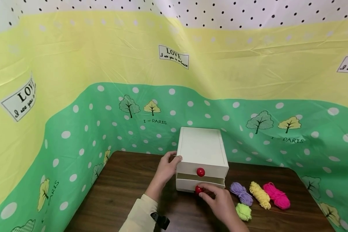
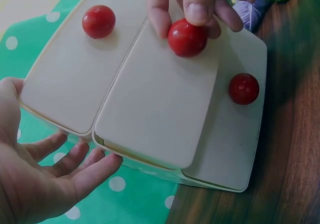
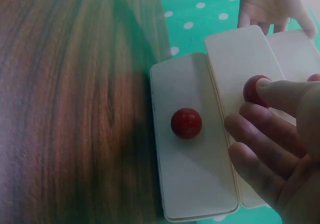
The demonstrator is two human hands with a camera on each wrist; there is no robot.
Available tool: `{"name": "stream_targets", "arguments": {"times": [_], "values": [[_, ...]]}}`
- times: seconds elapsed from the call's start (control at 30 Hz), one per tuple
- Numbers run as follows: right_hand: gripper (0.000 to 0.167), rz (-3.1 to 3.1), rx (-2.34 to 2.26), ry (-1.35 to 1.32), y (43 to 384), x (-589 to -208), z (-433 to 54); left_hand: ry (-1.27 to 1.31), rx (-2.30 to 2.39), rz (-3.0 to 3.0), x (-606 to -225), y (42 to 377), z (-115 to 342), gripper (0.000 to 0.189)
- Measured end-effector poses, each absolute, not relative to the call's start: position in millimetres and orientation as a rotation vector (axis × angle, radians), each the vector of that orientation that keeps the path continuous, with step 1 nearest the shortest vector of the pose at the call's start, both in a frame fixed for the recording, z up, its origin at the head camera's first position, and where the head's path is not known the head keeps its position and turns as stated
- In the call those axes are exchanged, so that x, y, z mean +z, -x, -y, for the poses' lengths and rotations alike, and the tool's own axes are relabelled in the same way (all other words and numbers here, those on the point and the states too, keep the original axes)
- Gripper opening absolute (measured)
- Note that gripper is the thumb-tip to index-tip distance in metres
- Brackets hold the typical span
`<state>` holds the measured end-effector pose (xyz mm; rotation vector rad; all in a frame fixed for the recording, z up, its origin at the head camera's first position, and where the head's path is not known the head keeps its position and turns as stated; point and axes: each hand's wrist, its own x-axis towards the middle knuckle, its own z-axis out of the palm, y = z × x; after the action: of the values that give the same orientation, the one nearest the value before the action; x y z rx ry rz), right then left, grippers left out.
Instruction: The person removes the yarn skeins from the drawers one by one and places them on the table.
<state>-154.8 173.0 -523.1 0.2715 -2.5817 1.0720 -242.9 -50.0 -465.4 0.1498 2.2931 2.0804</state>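
Observation:
A white cabinet (image 1: 201, 145) with red round knobs stands on the table. Its middle drawer (image 2: 155, 94) juts out in front of the top drawer (image 2: 65, 79) and the bottom drawer (image 2: 225, 139). My right hand (image 1: 218, 201) pinches the middle drawer's knob (image 2: 187, 38) between thumb and fingers. At the cabinet's left side, my left hand (image 1: 166, 167) rests with its thumb by the upper front corner and its fairly straight fingers (image 2: 100, 174) along the side wall. The bottom drawer's knob (image 3: 186, 123) shows in both wrist views but is hidden in the head view.
Right of the cabinet lie small skeins of yarn: purple (image 1: 241, 194), yellow (image 1: 260, 195), pink (image 1: 276, 196) and green (image 1: 243, 212). Behind the dark wooden table (image 1: 110, 193) hangs a green and yellow printed curtain (image 1: 150, 141), close to the cabinet's back.

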Motion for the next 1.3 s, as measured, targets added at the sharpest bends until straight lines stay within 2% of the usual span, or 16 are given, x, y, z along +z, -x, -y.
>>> {"name": "stream_targets", "arguments": {"times": [0.27, 0.67, 1.0, 1.3], "values": [[0.032, 2.546, 1.03, -0.313, 169.5, -527.1, -174.2, -0.163, 2.059, -2.308, -466.3, 243.9, 52.2, 0.052], [0.03, 2.613, 1.234, -0.161, 174.8, -526.9, -170.9, -0.147, 2.047, -2.298, -468.9, 242.8, 52.5, 0.051], [0.04, 2.548, 1.469, -0.159, 169.1, -537.0, -175.0, -0.142, 2.051, -2.306, -467.3, 243.0, 51.8, 0.054], [0.026, 2.607, 1.381, -0.119, 171.8, -547.4, -181.0, -0.141, 2.056, -2.303, -463.7, 241.3, 51.4, 0.055]]}}
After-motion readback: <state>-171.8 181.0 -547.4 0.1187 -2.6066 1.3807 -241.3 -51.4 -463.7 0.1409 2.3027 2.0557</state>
